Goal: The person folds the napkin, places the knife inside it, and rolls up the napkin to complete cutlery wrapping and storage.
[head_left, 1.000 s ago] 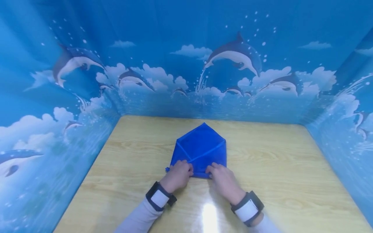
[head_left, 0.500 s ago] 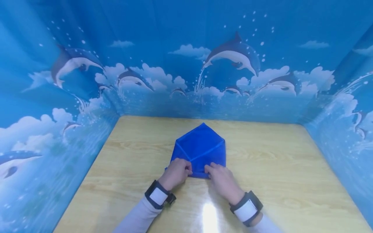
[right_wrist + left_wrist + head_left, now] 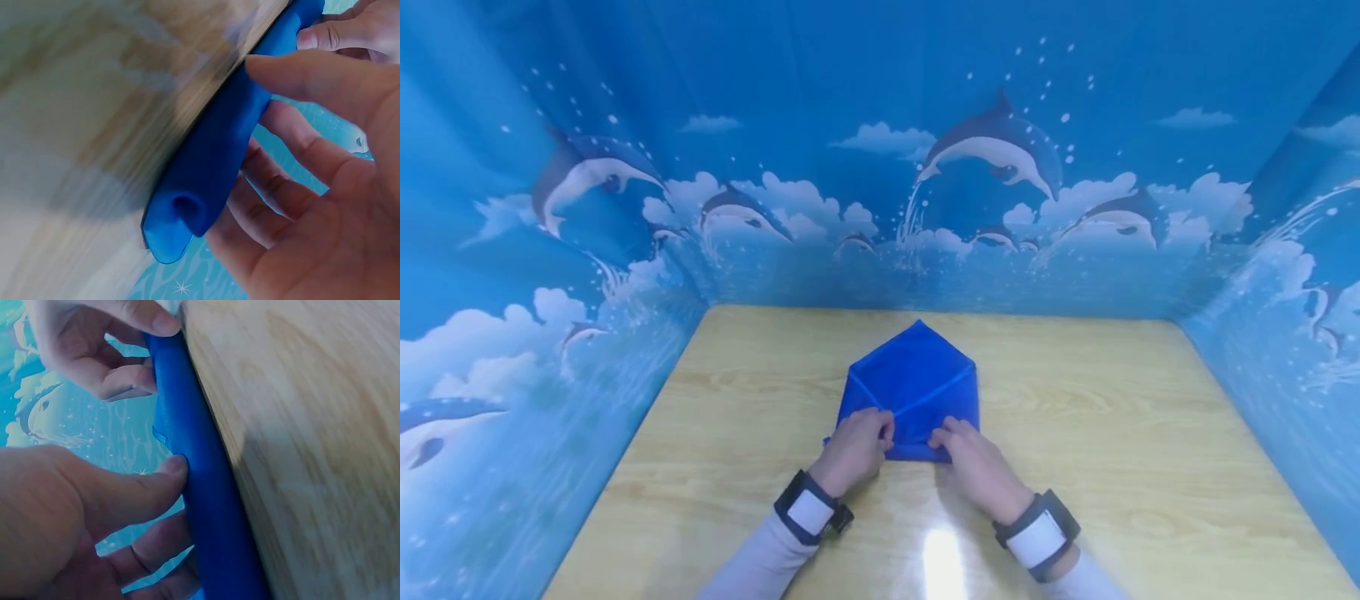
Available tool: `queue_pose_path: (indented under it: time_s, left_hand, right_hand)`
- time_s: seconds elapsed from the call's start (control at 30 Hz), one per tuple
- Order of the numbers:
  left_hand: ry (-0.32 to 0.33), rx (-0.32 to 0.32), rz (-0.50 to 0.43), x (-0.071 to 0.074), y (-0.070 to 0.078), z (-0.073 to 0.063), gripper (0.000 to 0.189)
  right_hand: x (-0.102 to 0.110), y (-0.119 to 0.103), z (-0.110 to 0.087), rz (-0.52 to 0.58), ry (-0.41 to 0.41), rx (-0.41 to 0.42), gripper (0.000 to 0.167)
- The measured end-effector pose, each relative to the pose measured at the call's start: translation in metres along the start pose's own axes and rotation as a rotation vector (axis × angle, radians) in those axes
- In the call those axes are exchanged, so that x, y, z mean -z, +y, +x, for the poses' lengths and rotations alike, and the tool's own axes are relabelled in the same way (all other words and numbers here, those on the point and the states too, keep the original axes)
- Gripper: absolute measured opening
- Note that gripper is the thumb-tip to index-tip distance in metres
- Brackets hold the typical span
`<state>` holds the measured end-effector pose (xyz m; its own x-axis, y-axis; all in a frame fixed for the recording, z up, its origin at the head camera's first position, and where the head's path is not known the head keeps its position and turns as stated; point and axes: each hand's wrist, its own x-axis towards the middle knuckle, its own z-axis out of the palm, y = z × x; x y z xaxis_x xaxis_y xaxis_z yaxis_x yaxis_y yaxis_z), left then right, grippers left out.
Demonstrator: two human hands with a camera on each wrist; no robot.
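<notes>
A blue folded cloth [image 3: 913, 379] lies on the table, its pointed end facing away and its near edge rolled up. My left hand [image 3: 853, 446] grips the left part of this rolled edge. My right hand [image 3: 981, 467] pinches the same edge farther right. In the left wrist view, the left thumb [image 3: 153, 487] presses on the blue roll [image 3: 209, 487] with fingers curled beneath. The right wrist view shows the roll's open spiral end [image 3: 187, 209] and the right thumb [image 3: 287, 72] across it, fingers on the other side. A small bit of cloth sticks out beside my left hand.
The light wood-grain table [image 3: 1112, 433] extends all around the cloth. Blue curtains [image 3: 820, 142] printed with dolphins and clouds stand behind it and along both sides. Each wrist wears a black strap [image 3: 1037, 533] with a white patch.
My left hand has shifted slightly left and its fingers have curled more at the rolled edge. The right hand stays almost in place, and the head view has tilted a little.
</notes>
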<state>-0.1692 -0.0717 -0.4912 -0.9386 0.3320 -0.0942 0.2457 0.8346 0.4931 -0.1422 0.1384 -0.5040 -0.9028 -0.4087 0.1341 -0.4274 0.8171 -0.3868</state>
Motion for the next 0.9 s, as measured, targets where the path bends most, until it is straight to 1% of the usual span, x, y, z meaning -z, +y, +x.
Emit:
queue_pose_path:
  time_s: [0.07,0.13,0.3,0.37,0.47,0.63,0.77,0.9]
  left_hand:
    - [0.018,-0.03,0.046,-0.0002,0.0003,-0.001,0.023]
    - [0.019,-0.06,0.095,0.0011,0.0012,-0.0026,0.023]
    - [-0.026,-0.113,0.189,0.0064,0.0006,-0.006,0.012]
    - [-0.023,-0.138,0.227,0.0074,-0.0008,-0.0058,0.012]
    - [0.002,-0.19,0.282,0.0073,-0.0019,-0.0044,0.013]
    - [0.025,-0.218,0.314,0.006,0.0,-0.0034,0.006]
    - [0.029,-0.223,0.326,0.0052,0.0011,-0.0041,0.005]
    - [0.023,-0.229,0.316,0.0055,-0.0012,-0.005,0.01]
  right_hand:
    - [0.0005,-0.0008,-0.0004,-0.002,-0.001,-0.006,0.031]
    - [0.0003,-0.0016,-0.0006,-0.007,0.006,-0.008,0.029]
    - [-0.0006,-0.003,-0.002,-0.027,0.03,-0.008,0.026]
    - [-0.0008,-0.0028,-0.0018,-0.033,0.037,-0.008,0.025]
    - [-0.0006,-0.0022,-0.0007,-0.036,0.032,-0.01,0.024]
    - [0.0011,-0.0015,0.0008,-0.032,0.008,-0.006,0.023]
    - [0.0015,-0.0004,0.0003,-0.053,0.021,0.035,0.022]
    - [-0.0002,0.0004,0.0006,-0.093,0.034,0.078,0.025]
